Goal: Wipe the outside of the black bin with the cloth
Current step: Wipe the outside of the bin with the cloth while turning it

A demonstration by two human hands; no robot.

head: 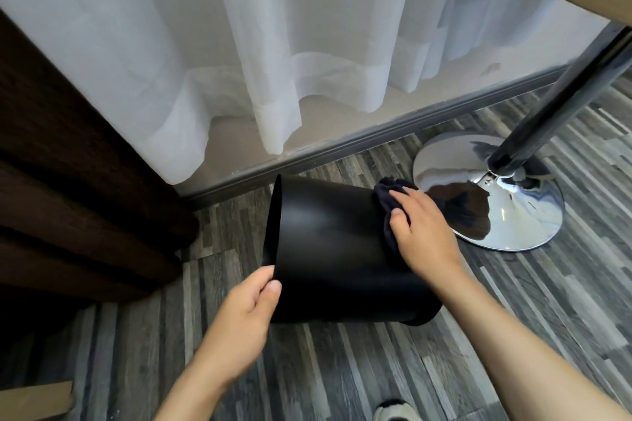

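Nearest us, our left hand [244, 314] pinches the rim of the black bin [338, 249], thumb outside, fingers tucked inside. The bin is tipped on its side above the grey plank floor [342, 379], mouth facing left. Farther on, our right hand [422, 229] presses a dark cloth [388, 202] flat against the bin's wall near its base, fingers spread. Beyond sits a chrome pedestal base [513, 215].
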